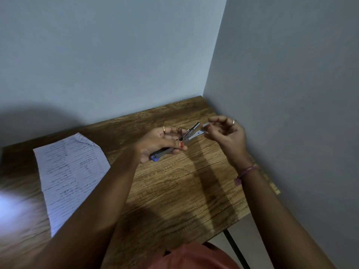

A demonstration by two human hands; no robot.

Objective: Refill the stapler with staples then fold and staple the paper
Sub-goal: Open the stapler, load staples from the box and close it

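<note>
My left hand (162, 142) grips a small stapler (189, 133) with a blue base; its metal top is swung open and points toward the far right. My right hand (226, 133) hovers just right of the open stapler and pinches a short silvery strip of staples (206, 125) between thumb and fingertips, close to the stapler's open end. A sheet of lined, handwritten paper (71, 175) lies flat on the wooden table (174, 191) to the left, one far corner creased.
The table stands in a corner, with a wall behind and another along its right edge. Its near right edge drops to the floor, where a dark table leg (236, 247) shows. A blurred bright patch sits at the far left.
</note>
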